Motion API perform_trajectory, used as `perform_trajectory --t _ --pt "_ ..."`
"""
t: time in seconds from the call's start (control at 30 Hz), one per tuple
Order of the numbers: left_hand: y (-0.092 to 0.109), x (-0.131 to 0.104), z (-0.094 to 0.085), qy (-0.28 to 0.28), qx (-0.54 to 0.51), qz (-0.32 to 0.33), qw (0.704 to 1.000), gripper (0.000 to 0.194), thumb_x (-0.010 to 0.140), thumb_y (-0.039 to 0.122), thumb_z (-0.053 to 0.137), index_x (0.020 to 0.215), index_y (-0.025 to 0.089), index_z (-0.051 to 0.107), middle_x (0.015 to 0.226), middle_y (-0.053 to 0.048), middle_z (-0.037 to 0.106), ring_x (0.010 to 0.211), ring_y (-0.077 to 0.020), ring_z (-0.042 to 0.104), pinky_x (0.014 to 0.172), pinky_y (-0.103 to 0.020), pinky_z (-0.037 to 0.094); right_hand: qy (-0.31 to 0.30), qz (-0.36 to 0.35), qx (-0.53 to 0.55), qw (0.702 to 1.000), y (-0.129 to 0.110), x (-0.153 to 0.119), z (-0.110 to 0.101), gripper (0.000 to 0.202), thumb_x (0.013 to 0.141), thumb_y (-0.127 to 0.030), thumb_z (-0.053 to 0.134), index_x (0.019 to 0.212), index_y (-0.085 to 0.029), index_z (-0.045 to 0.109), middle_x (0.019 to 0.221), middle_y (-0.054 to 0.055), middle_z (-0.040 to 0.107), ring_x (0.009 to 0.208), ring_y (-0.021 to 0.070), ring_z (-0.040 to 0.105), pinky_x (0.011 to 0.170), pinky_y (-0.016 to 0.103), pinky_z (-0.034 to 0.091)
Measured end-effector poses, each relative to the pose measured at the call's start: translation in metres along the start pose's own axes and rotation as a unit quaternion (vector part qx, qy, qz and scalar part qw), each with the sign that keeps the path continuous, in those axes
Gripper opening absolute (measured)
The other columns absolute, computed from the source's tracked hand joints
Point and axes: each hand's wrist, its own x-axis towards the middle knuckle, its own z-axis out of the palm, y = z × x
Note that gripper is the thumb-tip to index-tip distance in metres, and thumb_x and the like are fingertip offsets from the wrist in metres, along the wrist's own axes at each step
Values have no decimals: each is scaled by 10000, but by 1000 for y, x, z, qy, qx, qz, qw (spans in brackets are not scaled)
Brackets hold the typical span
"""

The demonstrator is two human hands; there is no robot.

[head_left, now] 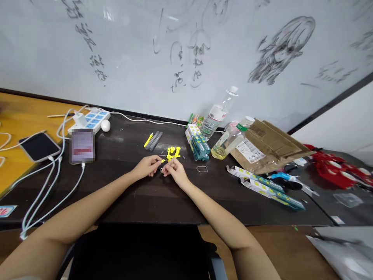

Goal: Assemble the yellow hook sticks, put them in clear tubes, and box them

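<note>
Where my left hand [148, 166] is resting: I am pinching a small yellow bit [163, 160] with my fingers, just over the tabletop [157, 204], and I am not seeing how much of it is hiding inside.
Right hand [176, 171]: my fingers are squeezing together on a bent wire [162, 169], right beside the left hand, and its round end is poking out to the left.
Yellow bit: it is looking like light, hard plastic, so I am guessing it is weighing almost nothing. Being so tiny and smooth, it may be slipping easily, so I am choosing a soft pinch with my fingertips around its middle.
Bent wire: it is looking thin, stiff and a little springy. Being round, it may be rolling in my fingers, so holding close to the bend is seeming best.
Yellow pieces [172, 151]: they are lying in a bunch just past my hands, and their thin parts may be snapping if anyone is pushing hard.
Wire loop [202, 169]: it is lying flat, off to the right of my hands, so lifting it by one edge is seeming easiest.
Yellow stick [148, 140] and gray sticks [156, 140]: they are lying side by side, beyond my left hand.
</note>
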Motion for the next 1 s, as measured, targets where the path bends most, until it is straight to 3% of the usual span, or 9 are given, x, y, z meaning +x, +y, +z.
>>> perform_trajectory --t 0.1,0.3,0.53,1.0 --pt "-2 1 2 -20 -18 -12 1000 300 847 462 522 925 177 571 534 47 533 364 -78 508 341 -161 393 15 -5 -7 1000 0 -2 -3 376 701 -505 674 739 -204 451 707 0 660 646 116 631 598 256 529" --pt "2 3 4 -36 -66 -30 997 305 827 477 555 875 176 549 608 43 535 356 -70 513 316 -170 395 43 -25 -52 997 -1 6 -14 346 671 -468 708 692 -191 503 654 -10 623 563 101 572 574 262 499" --pt "11 4 2 -32 -156 -107 981 387 789 522 599 912 159 547 652 13 599 467 -95 600 439 -205 498 34 -30 -62 997 4 8 -18 345 686 -476 693 704 -194 494 616 -22 595 544 101 546 552 252 467" --pt "14 3 0 -30 -168 -114 979 456 748 555 638 925 145 543 642 10 599 484 -90 588 449 -202 501 19 -30 -87 996 3 6 -16 320 699 -455 687 707 -196 499 618 -15 604 556 111 558 583 260 458"
